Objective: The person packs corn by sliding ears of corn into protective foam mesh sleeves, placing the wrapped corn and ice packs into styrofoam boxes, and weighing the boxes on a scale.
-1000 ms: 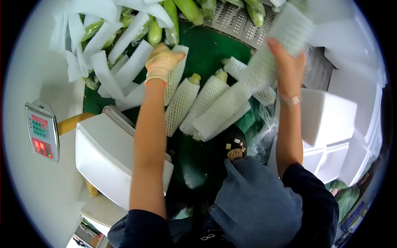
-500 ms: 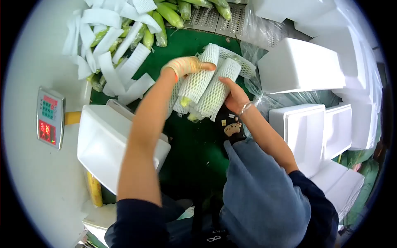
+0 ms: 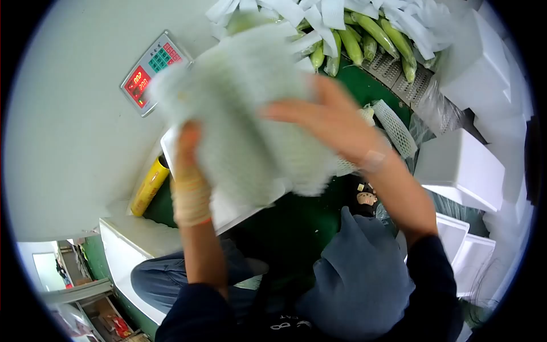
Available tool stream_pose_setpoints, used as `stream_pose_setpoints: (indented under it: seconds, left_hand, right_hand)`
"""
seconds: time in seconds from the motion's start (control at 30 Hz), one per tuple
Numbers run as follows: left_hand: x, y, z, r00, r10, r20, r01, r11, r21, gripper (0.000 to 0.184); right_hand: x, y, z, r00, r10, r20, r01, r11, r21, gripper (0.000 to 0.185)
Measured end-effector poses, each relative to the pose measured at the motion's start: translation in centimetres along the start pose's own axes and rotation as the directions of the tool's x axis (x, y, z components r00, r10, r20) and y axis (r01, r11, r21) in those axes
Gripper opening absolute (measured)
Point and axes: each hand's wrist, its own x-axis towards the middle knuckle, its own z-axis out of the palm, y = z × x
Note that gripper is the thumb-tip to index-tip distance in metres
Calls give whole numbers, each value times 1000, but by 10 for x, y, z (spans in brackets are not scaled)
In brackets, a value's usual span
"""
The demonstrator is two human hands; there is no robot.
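Close to the camera, a pair of corn cobs in white foam netting (image 3: 245,108) is held up between both hands, smeared by motion. My left hand (image 3: 190,171), with tan wrapping around the palm and wrist, grips the near left side. My right hand (image 3: 336,122) is pressed on the right side, its thumb lying across the netting. Beneath them stands a white foam box (image 3: 245,211), mostly covered by the bundle and my left arm. More foam netting (image 3: 394,130) lies on the green surface beyond my right wrist.
Green corn cobs (image 3: 348,45) and white foam strips (image 3: 290,11) are heaped at the back. A digital scale (image 3: 154,71) with lit red display stands at left, near a yellow roll (image 3: 150,185). White foam boxes (image 3: 461,168) stack up at right, beside clear plastic.
Both hands have lifted the netted corn off the green surface and carried it left, toward the camera and over the white box. The view has turned left; some netting stays behind.
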Motion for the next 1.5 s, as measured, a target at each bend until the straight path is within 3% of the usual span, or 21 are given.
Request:
stream_pose_setpoints:
  seconds: [0.07,0.3,0.33,0.37,0.4,0.43,0.5,0.57,0.6,0.7,0.77,0.83,0.9,1.0,1.1,1.2,1.23,1.33,1.4,1.43,1.5]
  left_hand:
    - [-3,7,-69,956,-51,-289,36,998,-57,58]
    - [9,-78,-163,792,-468,-391,408,883,-231,54]
    - [14,-89,-172,779,-496,-384,435,868,-239,54]
    - [20,-97,-182,810,-339,-479,493,836,241,53]
    - [26,-100,-184,868,-152,-473,464,590,661,52]
    - [28,-97,-172,867,-157,-473,466,593,657,52]
    - [23,-75,-118,836,449,-317,78,474,877,47]
    - [12,-49,-45,758,638,-133,-140,359,923,44]
    - [2,-45,-2,831,535,-151,-195,535,822,44]
    - [-7,-71,114,975,186,118,-213,656,724,43]
    - [41,-149,133,953,139,269,-303,423,854,44]
    - [88,-229,136,923,-385,8,36,108,994,69]
    - [107,-280,135,833,-539,-129,119,-53,991,87]
    - [126,-285,124,804,-595,5,161,225,961,96]
    - [157,-295,120,785,-617,-57,316,320,893,96]
    - [158,-232,144,639,-734,229,379,560,736,80]
    - [166,-237,145,563,-803,196,357,450,819,66]
    - [154,-281,125,354,-492,795,-152,809,568,46]
    - [135,-249,144,364,-734,573,404,679,613,36]
    - [129,-235,151,322,-823,468,460,568,682,41]
    - [135,-265,120,350,-332,876,-552,682,479,35]
  right_hand:
    - [45,11,57,984,181,-5,-179,973,-145,79]
    - [125,151,168,847,470,248,-339,837,-429,77]
    - [121,159,173,897,386,217,-101,656,-748,72]
    - [114,166,178,926,290,240,136,338,-931,69]
    - [94,160,174,957,-81,278,290,279,-916,63]
    - [68,143,155,841,-442,313,415,154,-897,57]
    - [35,98,98,720,-592,362,677,483,-556,40]
    - [16,111,8,837,-547,-8,410,638,-652,37]
    - [7,131,-56,863,-485,-138,202,584,-786,40]
    - [-35,180,-201,769,23,-639,-636,140,-759,64]
    - [-58,223,-242,697,221,-683,-693,-38,-720,70]
    - [-72,235,-245,692,226,-686,-700,-21,-714,75]
    - [-69,233,-263,702,186,-687,-697,-17,-717,80]
    - [-59,221,-282,580,455,-676,-813,260,-522,89]
    - [-69,199,-255,624,249,-740,-705,588,-397,71]
    - [-85,187,-201,622,596,-509,-490,802,341,66]
    - [-87,217,-193,600,651,-464,-507,759,409,67]
    - [-75,238,-157,674,566,-475,-350,811,469,65]
    - [-65,241,-155,750,531,-394,-270,791,550,53]
    - [-68,238,-158,773,541,-330,-273,754,597,43]
    - [-80,231,-152,763,525,-376,-278,792,543,48]
